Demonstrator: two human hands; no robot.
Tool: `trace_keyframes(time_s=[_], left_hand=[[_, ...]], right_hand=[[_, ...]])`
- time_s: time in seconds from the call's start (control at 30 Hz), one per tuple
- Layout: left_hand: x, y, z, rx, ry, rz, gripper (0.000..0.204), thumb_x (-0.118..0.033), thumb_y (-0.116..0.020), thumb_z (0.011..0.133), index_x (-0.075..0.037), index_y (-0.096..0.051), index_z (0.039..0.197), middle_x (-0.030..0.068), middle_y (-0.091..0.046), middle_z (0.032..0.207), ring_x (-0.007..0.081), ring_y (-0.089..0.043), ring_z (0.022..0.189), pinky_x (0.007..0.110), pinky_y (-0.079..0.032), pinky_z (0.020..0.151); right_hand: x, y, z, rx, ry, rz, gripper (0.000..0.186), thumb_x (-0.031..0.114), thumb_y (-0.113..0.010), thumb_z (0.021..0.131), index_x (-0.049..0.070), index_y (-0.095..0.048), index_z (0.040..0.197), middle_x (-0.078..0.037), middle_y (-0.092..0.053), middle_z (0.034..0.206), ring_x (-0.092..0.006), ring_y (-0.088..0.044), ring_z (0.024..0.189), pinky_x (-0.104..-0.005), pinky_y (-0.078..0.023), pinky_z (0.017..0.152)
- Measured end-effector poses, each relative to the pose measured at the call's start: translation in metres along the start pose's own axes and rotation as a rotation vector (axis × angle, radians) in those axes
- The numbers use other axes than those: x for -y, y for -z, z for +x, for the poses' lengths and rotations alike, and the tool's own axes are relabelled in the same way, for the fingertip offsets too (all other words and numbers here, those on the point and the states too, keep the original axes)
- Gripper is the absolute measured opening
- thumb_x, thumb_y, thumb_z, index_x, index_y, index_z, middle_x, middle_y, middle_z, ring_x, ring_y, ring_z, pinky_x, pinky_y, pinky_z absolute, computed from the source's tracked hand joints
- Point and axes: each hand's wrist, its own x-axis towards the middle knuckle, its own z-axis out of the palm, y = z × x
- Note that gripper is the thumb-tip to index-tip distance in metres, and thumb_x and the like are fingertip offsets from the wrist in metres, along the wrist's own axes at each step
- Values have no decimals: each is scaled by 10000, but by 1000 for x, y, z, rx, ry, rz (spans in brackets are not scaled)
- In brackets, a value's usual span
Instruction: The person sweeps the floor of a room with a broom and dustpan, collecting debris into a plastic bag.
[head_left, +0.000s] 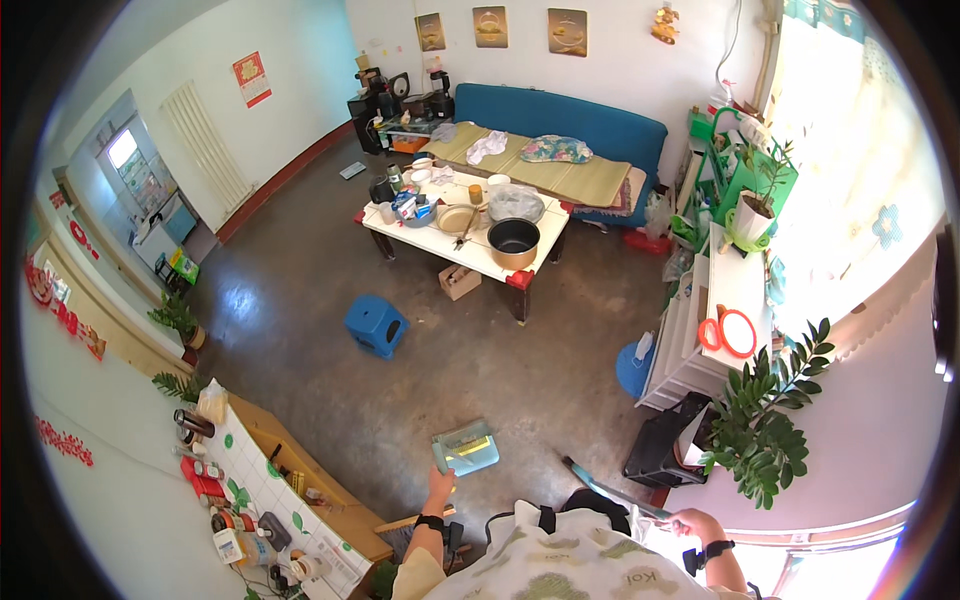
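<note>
At the lower middle of the view, the left grip (440, 484) is closed, fingers curled around the near left edge of a shallow, translucent blue-green plastic pan with a yellow strip (476, 456), which lies just ahead of it, over the brown-grey floor (500, 370). Well to its right, the right grip (696, 524) is wrapped around one end of a slim blue-grey pole (612, 491), whose dark far end slants forward and leftward, apart from the pan. Ahead and to the left of the left grip stands a blue plastic stool (376, 326); farther ahead is a low white worktop with red corners (476, 260), bearing a dark-lined, gold-sided round pot (513, 246). Left of the left grip is a white tiled worktop (254, 456), and beyond the right grip rises a leafy green potted plant (762, 425).
</note>
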Motion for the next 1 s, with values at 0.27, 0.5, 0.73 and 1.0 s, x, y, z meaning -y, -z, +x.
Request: trace_keyframes(time_s=[0.27, 0.5, 0.73, 1.0], left_hand=[[-25, 25, -23, 97, -7, 98, 356, -235, -622, 739, 39, -517, 940, 144, -612, 757, 232, -609, 670, 336, -478, 598], [6, 24, -42, 167, 290, -465, 285, -246, -536, 815, -23, -535, 992, 58, -609, 811, 207, -595, 709, 320, -498, 576], [-18, 54, -152, 2, 734, 521, 491, -448, -469, 770, -105, -531, 1117, 148, -496, 1173, 306, -470, 1085, 481, -320, 914], [36, 26, -303, 268, 1268, 1047, 395, -350, -457, 813, -162, -528, 1153, 71, -468, 1225, 290, -380, 1156, 487, -263, 879]], right_hand=[[109, -6, 10, 43, 147, 19, 153, 109, -558, 796, -38, -567, 842, -42, -436, 537, -128, -354, 397, -264, -278, 370], [228, -33, 18, -27, 355, -423, 180, 129, -587, 772, -42, -560, 724, -83, -529, 584, -187, -510, 427, -360, -490, 431], [306, -8, 53, -155, 474, -945, 242, 121, -591, 727, -101, -531, 803, -189, -589, 705, -307, -601, 527, -394, -523, 440], [369, -11, 74, -86, 671, -1784, 307, 136, -554, 690, -57, -503, 922, -182, -619, 795, -295, -620, 579, -366, -517, 567]])
